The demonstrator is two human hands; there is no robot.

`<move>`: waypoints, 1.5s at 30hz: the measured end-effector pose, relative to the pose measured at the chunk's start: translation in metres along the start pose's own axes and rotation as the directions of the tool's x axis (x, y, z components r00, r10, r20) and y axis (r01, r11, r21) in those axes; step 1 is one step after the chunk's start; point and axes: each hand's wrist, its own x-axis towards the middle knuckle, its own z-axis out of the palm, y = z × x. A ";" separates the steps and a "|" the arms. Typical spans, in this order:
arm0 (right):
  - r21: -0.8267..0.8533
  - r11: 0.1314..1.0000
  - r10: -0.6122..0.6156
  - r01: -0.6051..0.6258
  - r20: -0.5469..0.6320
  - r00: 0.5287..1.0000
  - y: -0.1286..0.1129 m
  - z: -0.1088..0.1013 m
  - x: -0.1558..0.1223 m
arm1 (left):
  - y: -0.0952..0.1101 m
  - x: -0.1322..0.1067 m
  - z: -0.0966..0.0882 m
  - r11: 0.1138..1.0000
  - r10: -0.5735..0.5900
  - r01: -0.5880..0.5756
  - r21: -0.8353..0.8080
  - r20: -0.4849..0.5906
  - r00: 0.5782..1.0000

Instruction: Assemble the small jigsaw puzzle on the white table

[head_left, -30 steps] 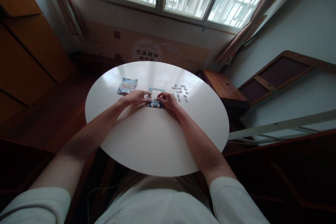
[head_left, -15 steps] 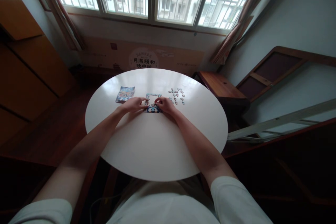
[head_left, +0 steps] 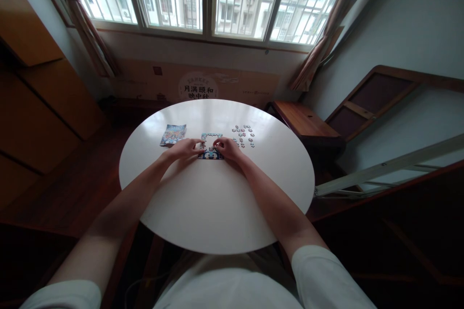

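A small jigsaw puzzle with a blue lower part lies on the round white table, its middle showing a pale gap. My left hand rests at the puzzle's left edge, thumb and forefinger apart and touching it. Over the right side of the puzzle, my right hand has its fingertips pinched together on a small jigsaw piece, mostly hidden by the fingers. Several loose jigsaw pieces lie spread just beyond and to the right of that hand. A crinkled picture packet lies to the left, beyond my left hand.
The round white table stands in front of my body. A low wooden bench or stool is behind its right side. Orange-brown cabinets stand at the left, and a barred window is beyond.
The view has tilted up slightly, so everything sits a little lower. Both hands stay at the puzzle, with only slight finger movement at the right hand.
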 end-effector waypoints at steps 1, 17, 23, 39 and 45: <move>0.000 1.000 -0.001 0.001 0.001 1.000 0.000 0.000 0.000 | 0.000 0.000 0.000 1.000 0.001 -0.001 0.000 0.000 1.000; -0.008 1.000 -0.008 0.008 -0.009 1.000 0.006 0.005 0.001 | 0.006 -0.003 -0.002 1.000 -0.021 0.021 -0.018 -0.015 1.000; -0.017 1.000 -0.005 0.004 -0.010 1.000 0.006 0.005 0.002 | 0.005 -0.003 -0.002 1.000 -0.017 0.017 -0.024 -0.009 1.000; -0.022 1.000 -0.003 0.003 -0.004 1.000 0.006 0.005 0.002 | 0.003 -0.002 -0.001 1.000 -0.019 0.019 -0.016 -0.006 1.000; -0.026 1.000 0.012 -0.012 0.009 1.000 0.002 0.002 0.001 | 0.005 -0.003 -0.002 1.000 -0.021 0.021 -0.014 -0.006 1.000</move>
